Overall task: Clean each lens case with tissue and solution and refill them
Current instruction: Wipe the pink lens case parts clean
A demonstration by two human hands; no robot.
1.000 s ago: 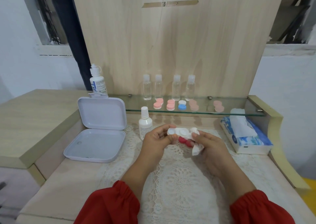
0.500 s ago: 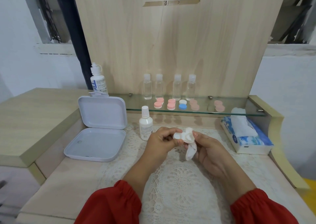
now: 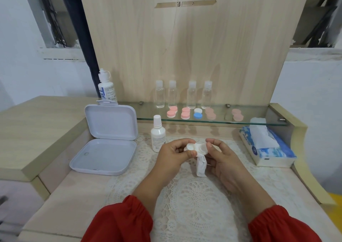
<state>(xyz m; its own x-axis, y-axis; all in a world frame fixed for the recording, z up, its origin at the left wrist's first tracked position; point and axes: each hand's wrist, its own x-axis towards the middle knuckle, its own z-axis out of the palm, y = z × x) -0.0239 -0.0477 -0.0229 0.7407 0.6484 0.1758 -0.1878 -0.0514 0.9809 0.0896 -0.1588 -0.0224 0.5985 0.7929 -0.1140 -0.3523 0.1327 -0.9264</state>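
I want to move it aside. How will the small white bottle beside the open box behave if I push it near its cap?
The small white bottle stands upright, tall and narrow, so it may tip rather than slide. The lace mat might catch its base. Its round body would probably roll once down.

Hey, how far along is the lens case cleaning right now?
Nothing shows as finished. In hand: the left hand and right hand hold an open white lens case, with a tissue hanging beneath it. Left: the capped cases on the glass shelf, pink ones and a blue and white one, look untouched. The solution bottle stands capped, so refilling has not begun.
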